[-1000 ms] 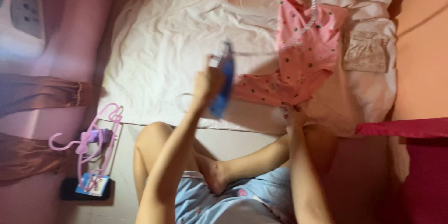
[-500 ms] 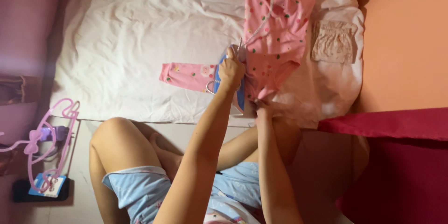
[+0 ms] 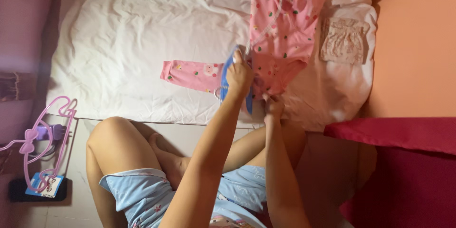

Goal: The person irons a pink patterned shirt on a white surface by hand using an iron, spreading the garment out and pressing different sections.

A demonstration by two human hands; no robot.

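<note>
A white sheet (image 3: 142, 42) covers the bed and serves as the working surface; everything else is placed from it. A dark red cloth (image 3: 403, 161) hangs off a surface just beyond its right corner, partly cut off by the frame edge. On the right half of the sheet lies a pink spotted garment (image 3: 285, 33), bunched and lifted at its lower part, one sleeve stretched flat toward the sheet's middle, probably so the fabric stays spread while it is handled. Off the sheet's near edge, on the floor to the left, a few pink plastic hangers (image 3: 47, 133) lie in a loose pile beside a small dark box. A small beige lace piece (image 3: 344, 40) rests flat near the sheet's right edge, just beside the garment. The left hand (image 3: 239, 73) is closed around a blue clothes hanger (image 3: 227, 73), held against the garment's lower part; most of the hanger is hidden by the hand and the cloth. The right hand (image 3: 274, 106) pinches the garment's lower edge close to the sheet's near edge, fingers together on the fabric, seemingly to hold it taut.
</note>
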